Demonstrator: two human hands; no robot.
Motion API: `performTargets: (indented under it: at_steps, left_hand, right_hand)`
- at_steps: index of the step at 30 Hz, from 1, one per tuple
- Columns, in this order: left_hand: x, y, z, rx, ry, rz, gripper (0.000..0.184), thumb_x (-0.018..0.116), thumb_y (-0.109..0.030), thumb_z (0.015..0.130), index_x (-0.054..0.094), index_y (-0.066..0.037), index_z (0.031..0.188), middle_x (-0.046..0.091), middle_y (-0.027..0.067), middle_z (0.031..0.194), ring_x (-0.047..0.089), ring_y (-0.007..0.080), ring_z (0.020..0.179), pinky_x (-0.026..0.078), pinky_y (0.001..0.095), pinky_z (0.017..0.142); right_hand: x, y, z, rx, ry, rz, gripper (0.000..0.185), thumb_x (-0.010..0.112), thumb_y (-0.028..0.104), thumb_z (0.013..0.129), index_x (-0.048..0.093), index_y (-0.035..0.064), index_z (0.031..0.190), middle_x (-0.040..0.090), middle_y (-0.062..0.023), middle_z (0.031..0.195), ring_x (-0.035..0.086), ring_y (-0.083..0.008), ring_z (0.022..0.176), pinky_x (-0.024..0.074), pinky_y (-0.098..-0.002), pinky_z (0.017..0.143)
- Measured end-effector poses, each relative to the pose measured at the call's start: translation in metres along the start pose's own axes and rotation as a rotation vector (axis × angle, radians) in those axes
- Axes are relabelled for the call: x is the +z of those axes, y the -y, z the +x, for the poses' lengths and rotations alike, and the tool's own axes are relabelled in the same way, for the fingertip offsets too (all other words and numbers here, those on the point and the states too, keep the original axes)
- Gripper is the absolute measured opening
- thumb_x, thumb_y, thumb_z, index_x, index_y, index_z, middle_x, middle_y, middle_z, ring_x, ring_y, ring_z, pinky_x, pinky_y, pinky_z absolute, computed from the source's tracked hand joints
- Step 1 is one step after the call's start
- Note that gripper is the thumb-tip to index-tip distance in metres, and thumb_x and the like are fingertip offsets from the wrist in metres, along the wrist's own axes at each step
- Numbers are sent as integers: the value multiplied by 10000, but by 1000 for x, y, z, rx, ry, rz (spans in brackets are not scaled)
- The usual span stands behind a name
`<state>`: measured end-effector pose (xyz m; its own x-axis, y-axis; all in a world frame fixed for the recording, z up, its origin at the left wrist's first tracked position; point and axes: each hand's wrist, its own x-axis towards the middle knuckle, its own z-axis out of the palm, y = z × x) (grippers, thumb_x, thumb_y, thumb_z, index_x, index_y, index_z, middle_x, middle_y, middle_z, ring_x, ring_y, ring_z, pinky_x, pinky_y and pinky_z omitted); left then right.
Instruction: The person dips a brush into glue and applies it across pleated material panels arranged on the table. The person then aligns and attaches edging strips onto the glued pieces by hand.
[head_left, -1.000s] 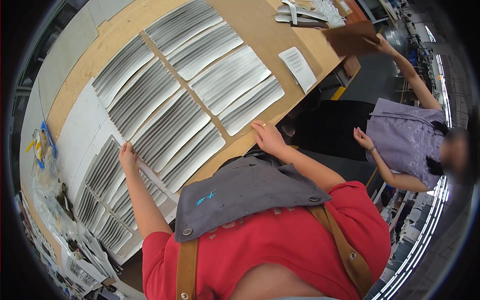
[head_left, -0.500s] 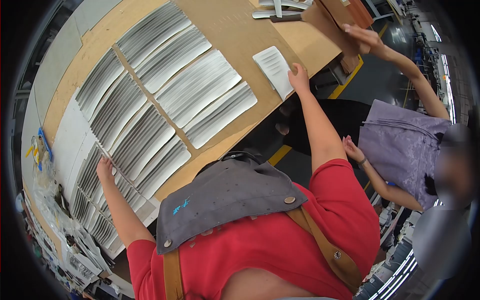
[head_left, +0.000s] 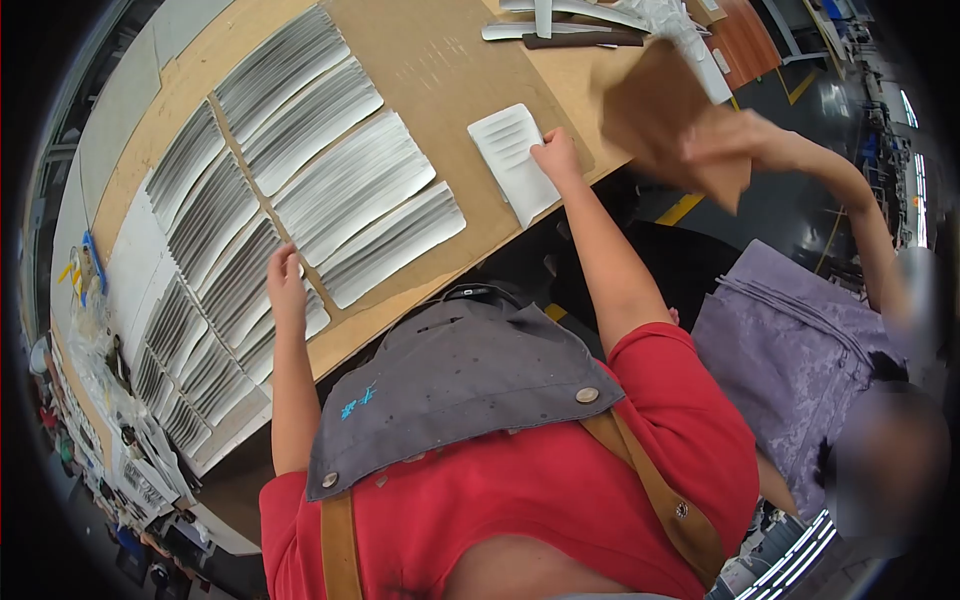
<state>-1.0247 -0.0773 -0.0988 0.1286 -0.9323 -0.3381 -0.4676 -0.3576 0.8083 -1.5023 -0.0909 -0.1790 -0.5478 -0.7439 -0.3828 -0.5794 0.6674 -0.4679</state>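
Note:
Overlapping white and grey sheets point(head_left: 340, 165) lie fanned in several rows on the brown board. My left hand point(head_left: 286, 278) is over the nearer rows, fingers extended and with nothing visible in them. At the board's right side, my right hand point(head_left: 558, 160) grips the edge of a small fanned stack of white sheets point(head_left: 505, 150), thumb on top. The lower end of that stack reaches the table's edge. Whether the stack touches the board all along its length, I cannot tell.
A co-worker's hand point(head_left: 735, 145) holds a blurred brown piece point(head_left: 660, 120) at the right, beside the table. A dark-handled tool point(head_left: 580, 40) and white strips point(head_left: 575, 12) lie at the back. A blue tape dispenser-like item point(head_left: 94, 262) sits far left.
My left hand has moved right and up across the rows. My right hand stays at the small stack, which appears further left as the view shifts. The co-worker's brown piece has come lower.

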Motion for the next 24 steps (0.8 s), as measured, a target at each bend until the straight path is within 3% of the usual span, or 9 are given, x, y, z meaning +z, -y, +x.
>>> performTargets:
  at_steps: [4,7,10,13,16,19,24]
  left_hand:
    - [87,-36,-3,202,124,107,219,501,-118,892,565,-41,1086,593,92,1042,572,192,939,441,305,832]
    - [160,-74,-9,421,285,138,208,524,-83,854,565,-23,1049,575,135,992,568,268,922,445,357,834]
    - [215,-97,-21,627,476,263,233,533,-66,809,559,-6,1032,560,178,1007,538,343,949,436,415,829]
    - [251,-88,-26,801,541,258,240,535,-57,802,543,-11,1037,543,179,1026,536,346,924,442,404,813]
    - [259,-83,-25,808,520,288,242,535,-64,798,538,-6,1034,537,185,997,533,352,918,439,418,805]
    - [252,-89,-19,648,640,222,243,534,-63,795,537,-7,1031,535,183,976,530,364,915,441,420,795]
    - [263,-110,48,793,413,441,268,529,-32,756,552,-18,1022,536,152,1021,532,331,960,437,403,796]
  right_hand:
    - [-4,14,-2,50,46,-42,342,624,195,681,572,31,976,592,-156,1024,528,-331,1038,423,-460,875]
    - [-3,19,-5,27,32,-90,314,603,174,689,558,23,960,584,-149,1014,513,-329,1045,428,-447,864]
    - [-4,19,-11,-81,-34,-27,281,588,135,690,537,18,940,586,-155,929,539,-337,968,438,-439,830]
    - [5,9,-10,-140,-88,76,270,588,112,683,518,9,922,578,-152,840,572,-319,847,458,-412,765]
    - [2,12,-16,-42,-129,395,297,602,112,679,519,-5,939,587,-166,816,592,-301,781,472,-378,720]
    - [-6,14,-15,91,41,486,347,616,144,678,544,-28,971,612,-172,857,607,-278,804,479,-344,721]
    - [6,-1,-5,31,72,242,383,614,190,687,582,-47,987,627,-199,905,610,-303,874,476,-360,777]
